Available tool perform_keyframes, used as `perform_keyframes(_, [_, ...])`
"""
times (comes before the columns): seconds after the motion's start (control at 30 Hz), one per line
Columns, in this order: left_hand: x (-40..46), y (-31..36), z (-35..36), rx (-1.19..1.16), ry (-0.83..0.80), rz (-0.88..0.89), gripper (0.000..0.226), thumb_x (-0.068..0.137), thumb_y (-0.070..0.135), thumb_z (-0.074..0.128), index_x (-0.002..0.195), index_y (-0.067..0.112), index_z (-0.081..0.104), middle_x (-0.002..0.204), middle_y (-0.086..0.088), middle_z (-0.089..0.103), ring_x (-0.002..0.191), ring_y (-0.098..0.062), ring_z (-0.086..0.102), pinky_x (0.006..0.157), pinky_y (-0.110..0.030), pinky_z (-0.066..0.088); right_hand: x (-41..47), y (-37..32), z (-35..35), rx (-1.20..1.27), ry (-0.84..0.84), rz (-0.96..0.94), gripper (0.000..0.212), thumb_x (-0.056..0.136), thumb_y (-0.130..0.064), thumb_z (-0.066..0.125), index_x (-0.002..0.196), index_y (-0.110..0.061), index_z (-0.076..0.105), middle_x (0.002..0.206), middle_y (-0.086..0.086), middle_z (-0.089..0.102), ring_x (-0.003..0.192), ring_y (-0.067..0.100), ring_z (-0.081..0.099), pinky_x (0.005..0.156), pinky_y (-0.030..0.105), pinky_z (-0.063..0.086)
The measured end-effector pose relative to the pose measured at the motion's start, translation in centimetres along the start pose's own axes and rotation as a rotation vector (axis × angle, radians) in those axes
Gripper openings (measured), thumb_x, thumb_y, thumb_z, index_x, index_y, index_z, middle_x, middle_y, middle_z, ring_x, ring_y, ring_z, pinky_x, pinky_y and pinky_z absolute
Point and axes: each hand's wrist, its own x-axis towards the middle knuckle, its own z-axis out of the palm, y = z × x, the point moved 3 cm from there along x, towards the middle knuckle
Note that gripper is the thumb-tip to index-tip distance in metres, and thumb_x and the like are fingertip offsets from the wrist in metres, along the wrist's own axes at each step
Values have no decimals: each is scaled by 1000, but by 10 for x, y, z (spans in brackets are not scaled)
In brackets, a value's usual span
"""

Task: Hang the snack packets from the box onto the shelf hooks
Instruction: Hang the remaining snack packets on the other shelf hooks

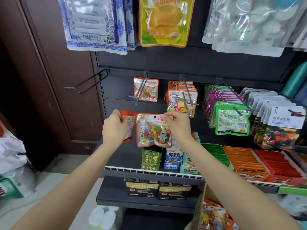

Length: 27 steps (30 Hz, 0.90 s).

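Observation:
My right hand point(178, 126) pinches the top edge of a colour-beans packet point(153, 130) with an orange border, held upright in front of the black shelf back. My left hand point(114, 128) grips another orange packet point(128, 123), seen mostly from its back. Just above them a black hook point(140, 90) carries one matching bean packet point(146, 89). To its right a second hook point(188, 95) holds several orange candy packets. The cardboard box point(201, 206) with more packets point(213, 216) stands at the lower right.
An empty wire hook point(86, 83) sticks out at the left. Green, purple and white packets point(232, 118) hang at the right. Boxed snacks point(172, 161) fill the shelf below my hands. A brown door point(49, 80) lies left, with bags point(11, 160) on the floor.

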Motion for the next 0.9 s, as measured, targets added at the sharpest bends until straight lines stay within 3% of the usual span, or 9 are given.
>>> perform_keyframes(0.1, [10, -7, -20, -21, 73, -9, 19, 93, 19, 47, 80, 7, 41, 84, -23, 59, 84, -43, 52, 66, -39, 32, 10, -22, 24, -2, -7, -62, 17, 85, -27, 67, 89, -12, 74, 81, -4, 68, 76, 17, 63, 79, 38, 53])
perform_keyframes(0.27, [21, -9, -38, -30, 117, -8, 18, 92, 19, 47, 80, 9, 39, 79, -15, 55, 75, -35, 45, 67, -39, 33, 24, -42, 53, -48, 56, -67, 21, 87, -32, 64, 95, -15, 74, 95, 0, 72, 91, 19, 64, 81, 41, 54])
perform_keyframes(0.5, [31, -9, -40, -44, 131, 31, 17, 93, 18, 47, 81, 10, 39, 73, -8, 53, 70, -32, 44, 63, -35, 31, 29, -41, 59, -178, 124, -102, 19, 90, -26, 61, 98, -14, 74, 95, 1, 72, 90, 16, 64, 71, 26, 47])
perform_keyframes(0.73, [52, -12, -29, -65, 89, 55, 19, 92, 18, 46, 79, 9, 38, 67, -8, 50, 68, -33, 46, 60, -36, 32, 77, -36, 72, -261, 133, -52, 21, 92, -21, 57, 97, -8, 73, 95, 5, 71, 81, 19, 63, 62, 25, 41])
perform_keyframes(0.8, [64, -9, -23, -72, 65, 69, 18, 92, 17, 46, 78, 9, 37, 65, -6, 48, 68, -33, 46, 60, -37, 33, 101, -31, 80, -276, 136, -21, 23, 93, -21, 55, 101, -7, 71, 100, 8, 71, 86, 22, 65, 61, 24, 38])
perform_keyframes(0.9, [82, -4, -14, -83, 24, 66, 21, 92, 16, 46, 75, 11, 35, 60, -2, 44, 61, -28, 43, 58, -35, 32, 139, -22, 91, -296, 150, 53, 25, 95, -20, 52, 102, -4, 70, 100, 13, 69, 90, 29, 65, 63, 30, 46])
